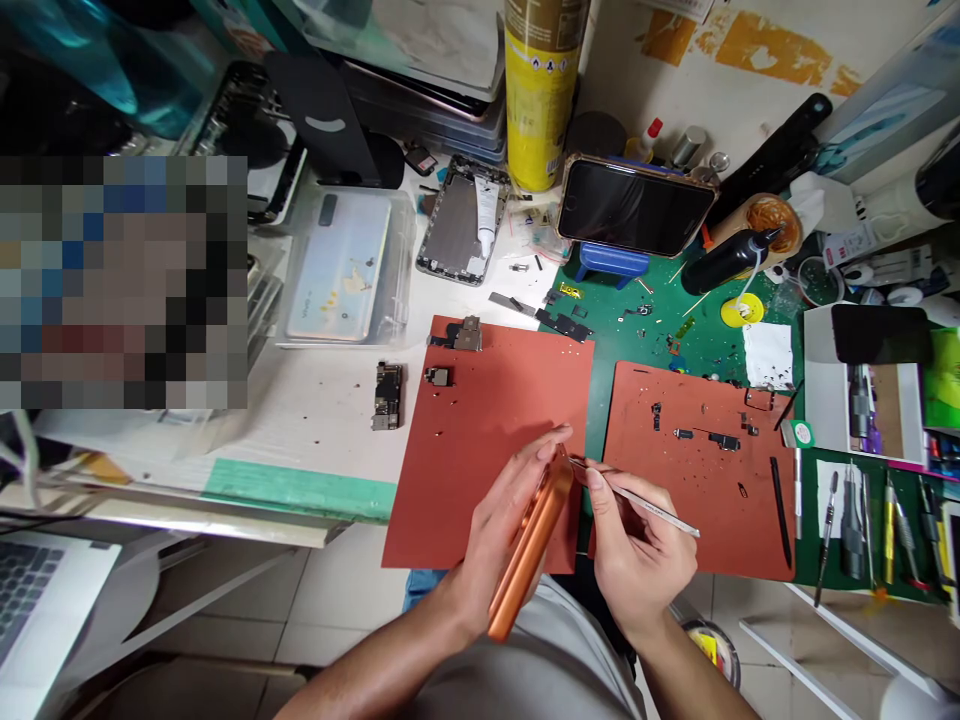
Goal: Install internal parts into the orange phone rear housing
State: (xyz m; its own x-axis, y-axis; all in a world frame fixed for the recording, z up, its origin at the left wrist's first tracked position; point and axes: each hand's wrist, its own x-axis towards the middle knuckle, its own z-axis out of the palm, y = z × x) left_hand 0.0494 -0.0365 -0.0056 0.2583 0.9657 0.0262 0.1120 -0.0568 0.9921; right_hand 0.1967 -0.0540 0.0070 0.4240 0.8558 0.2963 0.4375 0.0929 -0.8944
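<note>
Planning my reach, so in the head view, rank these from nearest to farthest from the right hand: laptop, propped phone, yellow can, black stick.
From the right hand:
1. Black stick, to its right on the red mat
2. Propped phone, beyond it
3. Yellow can, behind and left of the phone
4. Laptop, far left

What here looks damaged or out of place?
The phone frame looks odd: stripped open, with a white tube lying on it. Tiny parts lie strewn over the green mat, and the white paper has dark specks. I see no obvious spill.
</note>
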